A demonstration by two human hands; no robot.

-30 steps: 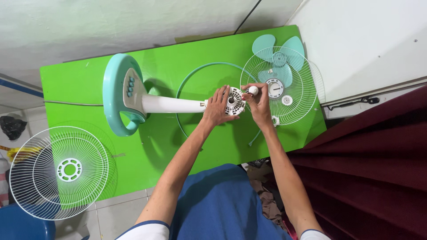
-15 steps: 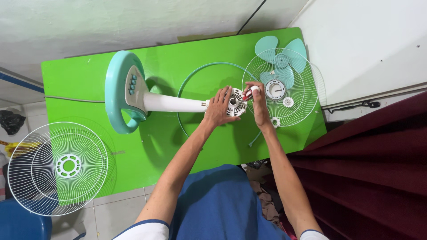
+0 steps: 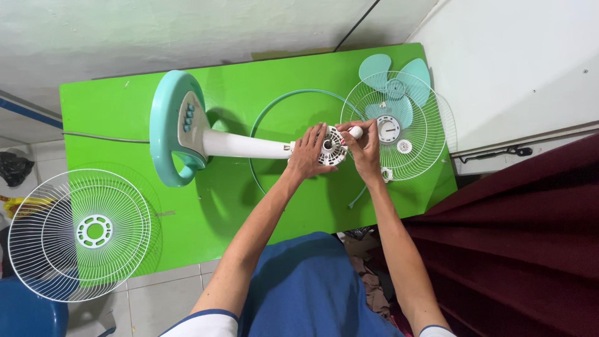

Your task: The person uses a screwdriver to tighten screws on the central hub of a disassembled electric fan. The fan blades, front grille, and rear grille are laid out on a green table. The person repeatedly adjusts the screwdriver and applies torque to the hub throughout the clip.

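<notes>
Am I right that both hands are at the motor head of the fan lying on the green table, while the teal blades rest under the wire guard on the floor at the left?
Not quite. In the head view, both hands, left and right, are at the motor head on the green table, but the teal blades lie under the guard on the table, at the right. The floor guard covers nothing.

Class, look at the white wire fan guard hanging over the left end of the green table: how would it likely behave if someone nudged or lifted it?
The white wire guard probably lifts lightly, being thin open wire. It overhangs the green table, so a nudge could tip it off. Its round rim might let it roll.
</notes>
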